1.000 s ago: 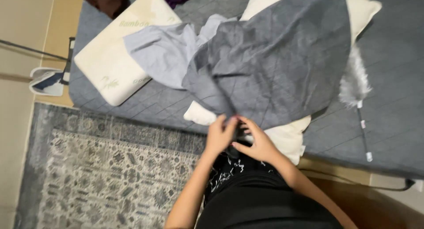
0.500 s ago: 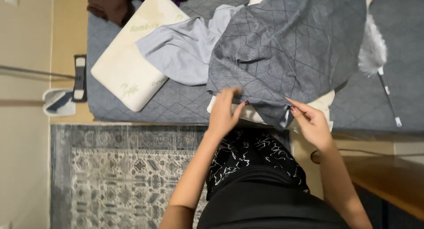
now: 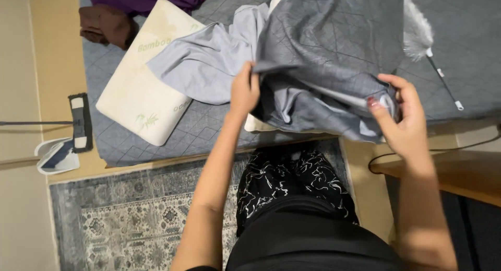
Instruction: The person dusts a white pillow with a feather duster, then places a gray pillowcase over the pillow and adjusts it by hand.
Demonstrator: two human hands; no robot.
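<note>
Pillowcase [image 3: 334, 46] duty: dark grey quilted case, both hands pinching its open edge at the near side of the bed [image 3: 469, 36]. Left hand [image 3: 245, 91] grips one side of the opening, right hand [image 3: 399, 114] clamps the other. White pillow [image 3: 258, 126] peeks out underneath, so it's partly inside. Second bare pillow [image 3: 141, 88] lies to the left, with lighter grey fabric [image 3: 209, 62] draped over its corner.

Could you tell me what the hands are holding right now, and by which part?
Both hands, left and right, grip the grey quilted pillowcase at its near open edge, one at each end.
</note>
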